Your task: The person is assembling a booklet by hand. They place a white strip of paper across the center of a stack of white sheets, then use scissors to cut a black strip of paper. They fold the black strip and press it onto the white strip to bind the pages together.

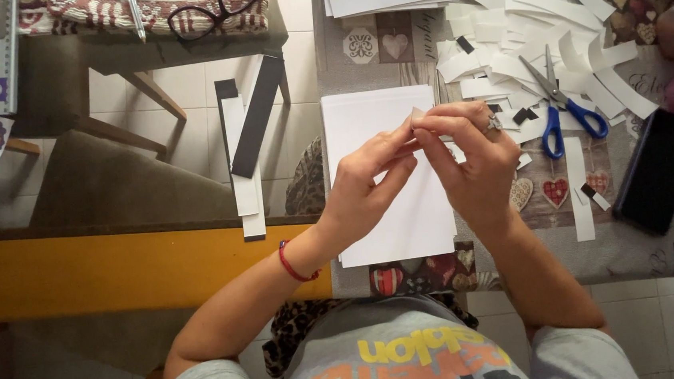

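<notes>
— What are those hands on?

— A small white paper piece; the left hand and the right hand both pinch it between thumb and fingertips, held just above a stack of white paper sheets on the patterned table.

— Anything close by?

— Blue-handled metal scissors lie on a heap of cut white paper strips, and a flat black phone sits to the right.
</notes>
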